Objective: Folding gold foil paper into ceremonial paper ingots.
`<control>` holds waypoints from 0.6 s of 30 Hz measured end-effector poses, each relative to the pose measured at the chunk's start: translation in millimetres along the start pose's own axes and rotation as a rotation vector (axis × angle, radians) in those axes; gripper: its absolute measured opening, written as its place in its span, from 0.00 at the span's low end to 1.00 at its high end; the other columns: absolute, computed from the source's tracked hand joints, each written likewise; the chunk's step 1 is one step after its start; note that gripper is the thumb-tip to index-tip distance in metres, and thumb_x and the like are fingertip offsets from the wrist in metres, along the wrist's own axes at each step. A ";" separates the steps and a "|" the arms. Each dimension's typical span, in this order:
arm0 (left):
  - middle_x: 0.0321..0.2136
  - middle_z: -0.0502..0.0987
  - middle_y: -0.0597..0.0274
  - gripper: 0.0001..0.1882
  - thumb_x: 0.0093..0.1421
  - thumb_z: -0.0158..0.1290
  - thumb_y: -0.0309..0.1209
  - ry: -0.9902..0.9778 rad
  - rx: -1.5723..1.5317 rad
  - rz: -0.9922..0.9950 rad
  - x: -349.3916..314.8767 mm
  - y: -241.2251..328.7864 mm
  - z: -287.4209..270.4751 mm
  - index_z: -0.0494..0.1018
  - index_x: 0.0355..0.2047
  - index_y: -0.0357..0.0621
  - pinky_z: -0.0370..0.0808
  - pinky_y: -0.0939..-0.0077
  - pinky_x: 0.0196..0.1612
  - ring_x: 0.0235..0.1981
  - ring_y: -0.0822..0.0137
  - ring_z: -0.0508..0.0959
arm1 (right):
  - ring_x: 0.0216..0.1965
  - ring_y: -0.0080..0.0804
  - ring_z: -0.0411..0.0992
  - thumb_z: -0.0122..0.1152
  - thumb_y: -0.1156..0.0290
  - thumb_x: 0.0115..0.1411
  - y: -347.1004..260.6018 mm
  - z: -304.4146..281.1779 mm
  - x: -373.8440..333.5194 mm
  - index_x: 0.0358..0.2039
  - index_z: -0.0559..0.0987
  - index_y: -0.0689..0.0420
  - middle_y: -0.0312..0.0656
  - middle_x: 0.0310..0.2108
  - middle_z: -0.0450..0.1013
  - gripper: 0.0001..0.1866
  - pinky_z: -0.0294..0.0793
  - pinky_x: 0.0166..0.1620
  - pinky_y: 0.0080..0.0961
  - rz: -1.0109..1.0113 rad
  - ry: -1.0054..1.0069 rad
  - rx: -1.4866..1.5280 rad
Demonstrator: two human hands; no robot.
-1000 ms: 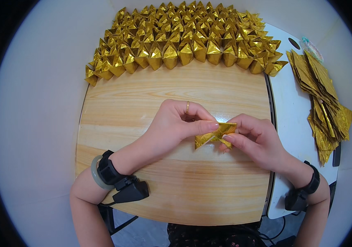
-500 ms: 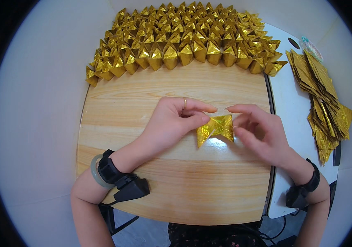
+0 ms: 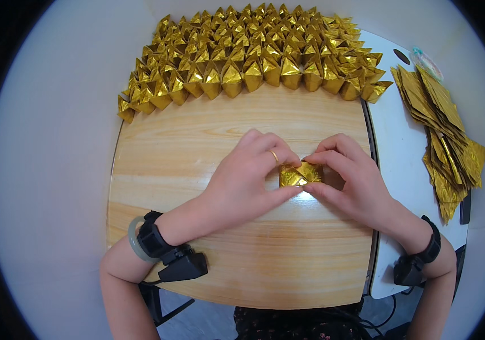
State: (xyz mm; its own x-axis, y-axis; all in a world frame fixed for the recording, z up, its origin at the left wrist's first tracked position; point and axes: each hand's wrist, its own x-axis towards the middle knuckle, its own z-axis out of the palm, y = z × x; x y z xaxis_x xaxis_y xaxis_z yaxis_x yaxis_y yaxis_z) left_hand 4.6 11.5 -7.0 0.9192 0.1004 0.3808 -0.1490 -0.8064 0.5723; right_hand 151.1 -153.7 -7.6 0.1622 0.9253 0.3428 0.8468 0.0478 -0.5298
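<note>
Wood-grain table [image 3: 219, 255], pale wall [image 3: 44, 170] at nine o'clock; left hand [image 3: 248, 173] and right hand [image 3: 353, 178] pinch gold paper [image 3: 291, 178], edges partly hidden.

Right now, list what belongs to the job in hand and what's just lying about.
Apparently in the job:
gold foil piece
standing folded gold shapes
pile of flat gold pieces
wooden tabletop

Apparently lying about:
translucent teal-tinted item beyond the pile, too unclear to name

I saw bright gold on the folded packet [image 3: 301, 175], gold too on the peaked pieces [image 3: 232, 79] and sheets [image 3: 430, 105], streaky tan grain across the table [image 3: 265, 255], and pinkish flecks on black clothing [image 3: 296, 324].
</note>
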 end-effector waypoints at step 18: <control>0.36 0.72 0.62 0.14 0.50 0.56 0.20 -0.060 -0.178 -0.162 -1.9 6.2 2.3 0.75 0.39 0.40 0.73 0.80 0.34 0.31 0.71 0.73 | 0.30 0.37 0.73 0.60 0.78 0.45 -1.6 2.6 -1.9 0.33 0.71 0.57 0.40 0.32 0.69 0.12 0.74 0.30 0.29 -0.131 0.128 -0.116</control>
State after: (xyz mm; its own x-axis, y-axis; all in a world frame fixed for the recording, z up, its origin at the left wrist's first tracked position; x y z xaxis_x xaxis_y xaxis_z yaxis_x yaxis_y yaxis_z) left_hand 2.7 5.0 -5.9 0.9555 0.1812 0.2328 -0.0548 -0.6663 0.7436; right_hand 148.2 -154.6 -9.5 0.1034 0.8583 0.5026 0.9163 0.1143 -0.3838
